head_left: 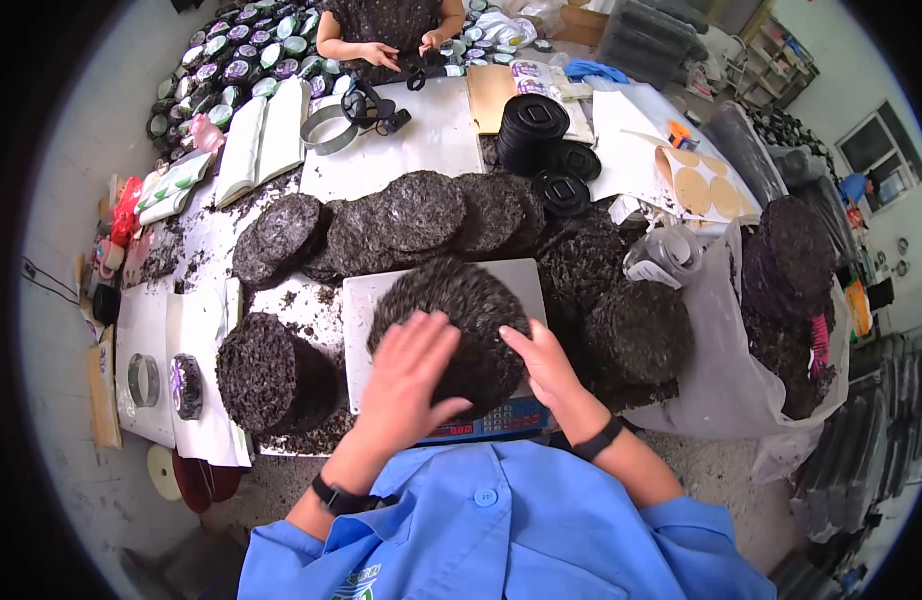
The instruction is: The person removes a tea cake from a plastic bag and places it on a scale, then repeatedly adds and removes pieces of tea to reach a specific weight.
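Both hands [471, 375] spread flat on tea cake [461, 310]; scale [486, 420] display partly hidden.

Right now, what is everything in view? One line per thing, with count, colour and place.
pressed cake: one, dark, on the scale under both hands
scale: one, white top, blue keypad, table centre
cake row: several overlapping, dark, behind the scale
cake stack: one, dark, left of the scale
bag of cakes: one, white, at right
black lids: one stack plus loose ones, far centre
metal ring: one, silver, far table
paper discs: several, tan, far right
co-worker's hands: two, far side
left hand: flat on the cake, black wristband
right hand: on the cake's edge, black wristband
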A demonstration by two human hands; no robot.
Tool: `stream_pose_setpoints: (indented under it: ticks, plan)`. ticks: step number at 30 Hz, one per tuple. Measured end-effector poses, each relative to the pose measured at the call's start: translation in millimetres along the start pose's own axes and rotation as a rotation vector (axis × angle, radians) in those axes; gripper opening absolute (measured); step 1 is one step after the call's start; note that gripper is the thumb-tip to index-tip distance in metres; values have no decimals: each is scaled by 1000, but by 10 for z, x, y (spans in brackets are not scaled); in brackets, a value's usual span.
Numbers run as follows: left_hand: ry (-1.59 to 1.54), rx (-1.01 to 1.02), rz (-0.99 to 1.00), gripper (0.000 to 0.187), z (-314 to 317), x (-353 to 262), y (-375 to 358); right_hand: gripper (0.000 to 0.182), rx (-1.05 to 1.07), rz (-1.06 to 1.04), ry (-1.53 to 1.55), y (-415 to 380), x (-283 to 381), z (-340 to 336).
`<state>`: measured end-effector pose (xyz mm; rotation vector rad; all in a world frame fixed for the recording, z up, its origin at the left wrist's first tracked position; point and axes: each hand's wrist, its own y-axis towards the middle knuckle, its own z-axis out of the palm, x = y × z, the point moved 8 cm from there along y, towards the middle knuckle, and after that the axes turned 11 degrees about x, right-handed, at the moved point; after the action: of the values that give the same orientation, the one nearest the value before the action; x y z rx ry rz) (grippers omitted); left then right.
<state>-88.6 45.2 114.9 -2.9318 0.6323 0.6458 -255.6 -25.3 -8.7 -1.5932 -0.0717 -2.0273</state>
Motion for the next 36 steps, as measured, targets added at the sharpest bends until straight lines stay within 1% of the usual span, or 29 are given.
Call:
stream_pose_setpoints:
  ticks: [2, 3, 5, 6, 7, 10, 11, 14, 17, 20, 22, 23, 24, 25, 26, 28, 29, 30, 31, 32, 33, 34, 35, 36]
  plan:
    - [4, 329, -25, 87, 954, 238, -12, 45, -67, 79, -655, 172, -304, -348]
    - [60, 319, 1, 88, 1068, 274, -44, 37, -227, -127, -794, 60, -5, -348]
    - [57, 295, -4, 90, 1053, 273, -31, 31, -93, -226, -984, 23, 283, -174]
    - [51, 288, -3, 90, 1062, 256, -57, 28, -24, -269, -1076, -27, 328, -94]
    - [44, 274, -2, 91, 1073, 263, -65, 20, 6, -324, -1133, -32, 334, 14]
    - [26, 265, -10, 92, 1075, 261, -56, 11, 153, -347, -1401, 113, 72, 248]
    - [22, 260, -9, 92, 1075, 257, -66, 11, 122, -335, -1417, 150, 38, 258]
    - [24, 265, -13, 93, 1075, 256, -82, 13, 174, -336, -1568, 244, 1, 343]
    - [51, 275, -25, 93, 1069, 245, -66, 13, 208, -249, -1558, 344, -37, 293]
    - [82, 253, -22, 94, 1060, 219, -76, 12, 227, -219, -1225, 307, 75, 133]
    - [107, 220, -6, 94, 1068, 194, -90, 11, 108, -238, -1045, 229, 334, -100]
    - [115, 228, -9, 93, 1063, 182, -98, 13, 43, -303, -1027, 125, 628, -202]
    - [121, 230, 0, 91, 1040, 158, -81, 13, -47, -326, -1048, 3, 965, -341]
    - [113, 233, 8, 90, 1039, 141, -85, 12, -149, -505, -1141, -147, 1348, -499]
    - [122, 244, 13, 85, 1005, 111, -81, 11, -285, -544, -1214, -246, 1642, -786]
    - [107, 185, 14, 75, 736, -16, -70, 16, -545, -582, -1278, -442, 2198, -1409]
    - [63, 66, 27, 71, 537, -18, -74, 19, -627, -487, -1404, -384, 2277, -1894]
    - [18, -50, 34, 67, 344, -21, -90, 21, -722, -343, -1603, -380, 2297, -2265]
    - [3, -251, -21, 57, 88, -26, -136, 22, -710, -274, -1633, -430, 2290, -2525]
    - [-225, -307, -211, 43, 19, 210, -182, 23, -705, -173, -1528, -532, 2334, -2491]
    - [-353, -520, -303, 28, -93, 374, -303, 23, -690, -73, -1423, -689, 2358, -2431]
    - [-645, -580, -358, 30, -122, 581, -346, 24, -672, 33, -1310, -841, 2242, -2385]
    - [-960, -689, -354, 32, -50, 692, -382, 28, -608, -44, -1259, -941, 2049, -2335]
    - [-1278, -795, -339, 34, 75, 803, -371, 44, -512, -135, -1163, -1011, 1735, -2314]
